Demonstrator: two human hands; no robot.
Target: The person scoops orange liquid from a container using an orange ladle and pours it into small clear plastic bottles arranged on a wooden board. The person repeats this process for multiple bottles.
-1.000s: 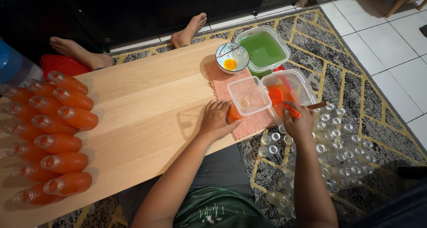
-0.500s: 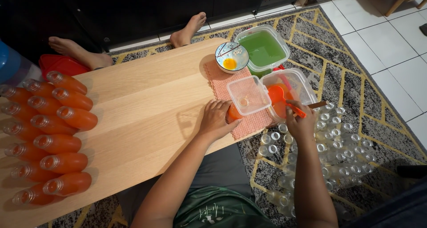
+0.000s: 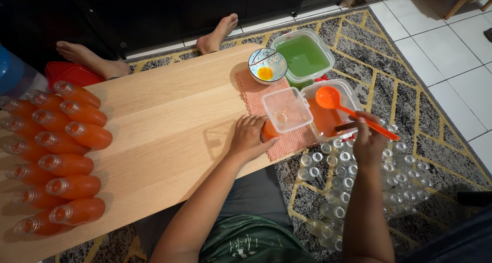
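Many empty bottles [image 3: 353, 183] crowd the rug beside right hand [image 3: 368, 142] holding ladle [image 3: 348, 109].

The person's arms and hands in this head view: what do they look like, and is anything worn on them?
Both forearms are bare, with no sleeves reaching into view. The left hand and the right hand wear no gloves, and no rings, watch or bracelet can be made out. The fingers are uncovered, with short nails. Below the arms shows a dark green shirt with a pale print.
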